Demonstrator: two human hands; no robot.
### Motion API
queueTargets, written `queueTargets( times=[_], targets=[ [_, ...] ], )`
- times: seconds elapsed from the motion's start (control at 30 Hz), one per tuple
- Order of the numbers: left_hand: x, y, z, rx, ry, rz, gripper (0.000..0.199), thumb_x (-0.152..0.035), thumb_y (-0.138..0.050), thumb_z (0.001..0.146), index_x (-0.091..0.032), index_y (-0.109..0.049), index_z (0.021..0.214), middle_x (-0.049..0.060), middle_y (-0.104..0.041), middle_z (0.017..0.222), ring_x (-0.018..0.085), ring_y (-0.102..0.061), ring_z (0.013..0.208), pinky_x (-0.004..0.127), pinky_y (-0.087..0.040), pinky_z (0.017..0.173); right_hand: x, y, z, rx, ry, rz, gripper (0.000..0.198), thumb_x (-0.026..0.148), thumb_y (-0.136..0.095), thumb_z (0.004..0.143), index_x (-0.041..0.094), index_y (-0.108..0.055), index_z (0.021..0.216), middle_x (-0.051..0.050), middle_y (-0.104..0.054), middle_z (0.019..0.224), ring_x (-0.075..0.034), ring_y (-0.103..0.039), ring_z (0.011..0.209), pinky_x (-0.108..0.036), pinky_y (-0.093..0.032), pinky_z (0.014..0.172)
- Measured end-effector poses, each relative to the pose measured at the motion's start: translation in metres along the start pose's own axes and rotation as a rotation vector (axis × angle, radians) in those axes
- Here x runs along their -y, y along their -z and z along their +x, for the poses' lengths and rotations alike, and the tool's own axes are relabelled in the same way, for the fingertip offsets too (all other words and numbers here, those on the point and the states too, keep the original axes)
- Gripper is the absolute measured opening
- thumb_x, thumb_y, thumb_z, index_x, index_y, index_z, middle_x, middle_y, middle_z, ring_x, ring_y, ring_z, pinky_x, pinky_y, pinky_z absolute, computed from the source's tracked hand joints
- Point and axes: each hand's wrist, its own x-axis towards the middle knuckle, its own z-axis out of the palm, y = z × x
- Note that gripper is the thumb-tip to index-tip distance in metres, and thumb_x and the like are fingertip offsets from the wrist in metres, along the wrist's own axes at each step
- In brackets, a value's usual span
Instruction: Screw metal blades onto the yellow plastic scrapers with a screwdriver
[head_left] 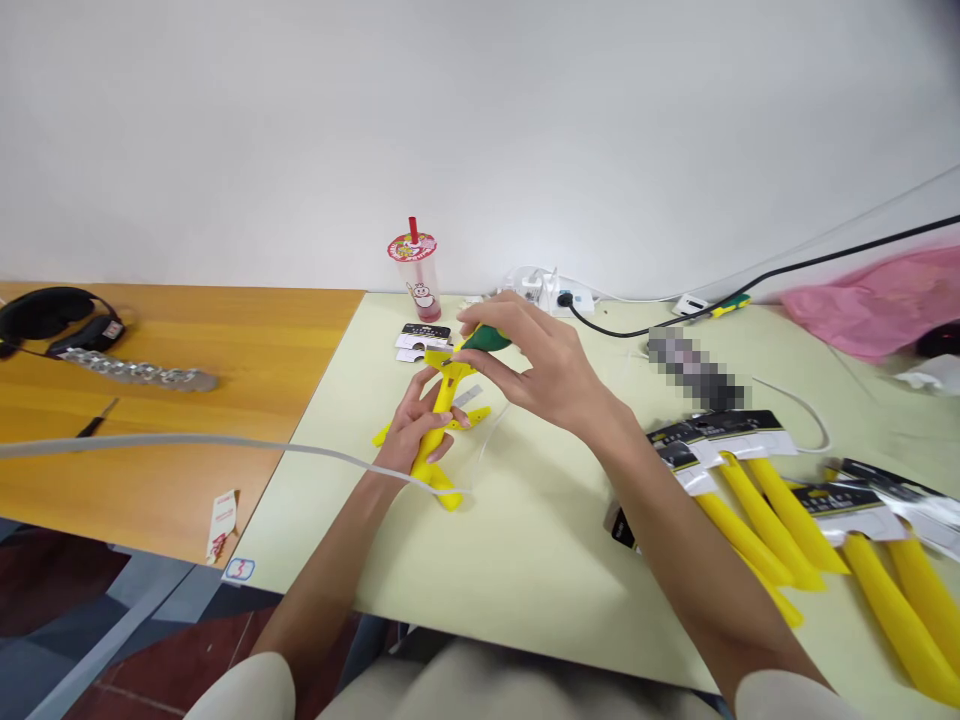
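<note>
My left hand (414, 415) is wrapped round the handle of a yellow scraper (433, 432), tilted with its wide head upward. A screwdriver with a green handle (486, 339) is pinched in the fingers of my right hand (544, 365). Its tip meets the scraper's head, near a thin grey blade edge; the exact contact is too small to make out. Below my left hand, another yellow piece (471, 418) and a flat grey metal strip (466, 395) lie on the pale table (517, 560). My left hand partly covers them.
Several yellow handles on black-and-white cards (765, 510) lie at right. A drink cup (418, 280) stands at the back beside small cards (424, 340). A black cable (675, 318) runs from a power socket. A white cord (247, 440) crosses the foreground. Headphones (56, 320) rest left.
</note>
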Motion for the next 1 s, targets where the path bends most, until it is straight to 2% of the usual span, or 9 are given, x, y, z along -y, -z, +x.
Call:
queueTargets(
  times=[0.13,0.23,0.3,0.37,0.57,0.7,0.77,0.87,1.0],
  targets=[
    [0.008,-0.006,-0.001,-0.035,0.028,-0.008,0.069,-0.017,-0.083,0.083,-0.034,-0.054,0.144,0.009,-0.061,0.148,0.017,-0.079,0.090,0.010,-0.036,0.038,0.000,0.002,-0.001,0.011,-0.062,-0.042,0.021,0.047,-0.054,0.115,0.029,-0.058,0.126,-0.010,-0.072,0.116,-0.026,-0.073,0.097,-0.044,-0.064,0.087],
    [0.015,-0.011,-0.002,-0.064,0.071,-0.067,0.071,-0.016,-0.084,0.080,-0.034,-0.054,0.142,0.006,-0.064,0.141,0.017,-0.079,0.090,0.011,-0.035,0.037,0.005,0.005,-0.001,0.082,-0.086,0.028,0.023,0.037,-0.053,0.115,0.028,-0.053,0.136,-0.012,-0.069,0.128,-0.028,-0.073,0.115,-0.046,-0.062,0.098],
    [0.020,-0.015,-0.004,-0.071,0.122,-0.124,0.072,-0.013,-0.084,0.078,-0.034,-0.056,0.142,0.004,-0.067,0.131,0.015,-0.078,0.087,0.010,-0.033,0.037,0.007,0.008,-0.001,0.140,-0.093,0.088,0.031,0.029,-0.049,0.114,0.028,-0.049,0.145,-0.014,-0.065,0.140,-0.029,-0.070,0.130,-0.048,-0.060,0.106],
    [0.026,-0.020,-0.007,-0.066,0.189,-0.186,0.074,-0.011,-0.083,0.077,-0.033,-0.057,0.143,0.003,-0.067,0.125,0.014,-0.077,0.086,0.009,-0.031,0.036,0.008,0.011,0.000,0.177,-0.103,0.127,0.038,0.024,-0.045,0.113,0.029,-0.047,0.150,-0.014,-0.062,0.148,-0.029,-0.069,0.135,-0.049,-0.058,0.109],
    [0.035,-0.030,-0.015,-0.022,0.373,-0.322,0.083,-0.011,-0.083,0.077,-0.034,-0.055,0.152,0.007,-0.066,0.143,0.012,-0.076,0.088,0.010,-0.031,0.033,0.003,0.011,-0.002,0.201,-0.107,0.043,0.028,0.038,-0.061,0.111,0.032,-0.059,0.139,-0.008,-0.076,0.136,-0.029,-0.076,0.110,-0.045,-0.061,0.096],
    [0.032,-0.030,-0.015,-0.012,0.433,-0.393,0.086,-0.007,-0.079,0.077,-0.032,-0.051,0.155,0.007,-0.068,0.143,0.009,-0.074,0.083,0.009,-0.031,0.033,0.003,0.009,-0.003,0.247,-0.152,-0.022,0.030,0.042,-0.066,0.109,0.030,-0.060,0.136,-0.007,-0.079,0.128,-0.026,-0.076,0.094,-0.040,-0.059,0.082],
    [0.030,-0.028,-0.014,-0.014,0.434,-0.424,0.088,-0.007,-0.078,0.078,-0.033,-0.050,0.157,0.007,-0.069,0.140,0.009,-0.074,0.082,0.008,-0.031,0.033,0.004,0.009,-0.003,0.260,-0.170,-0.033,0.038,0.044,-0.064,0.110,0.031,-0.056,0.145,-0.008,-0.078,0.131,-0.026,-0.075,0.094,-0.041,-0.059,0.082],
    [0.028,-0.026,-0.014,-0.034,0.434,-0.454,0.090,-0.006,-0.078,0.079,-0.033,-0.048,0.159,0.006,-0.072,0.129,0.009,-0.073,0.078,0.009,-0.031,0.033,0.005,0.012,-0.003,0.286,-0.160,-0.027,0.048,0.043,-0.057,0.113,0.033,-0.046,0.159,-0.010,-0.073,0.143,-0.029,-0.076,0.104,-0.047,-0.060,0.094],
    [0.026,-0.025,-0.013,-0.041,0.439,-0.456,0.088,-0.005,-0.077,0.080,-0.033,-0.048,0.158,0.004,-0.073,0.117,0.009,-0.070,0.072,0.008,-0.030,0.033,0.004,0.017,-0.005,0.322,-0.143,0.005,0.063,0.029,-0.052,0.110,0.034,-0.033,0.170,-0.012,-0.067,0.152,-0.032,-0.072,0.122,-0.056,-0.059,0.106]
  ],
)
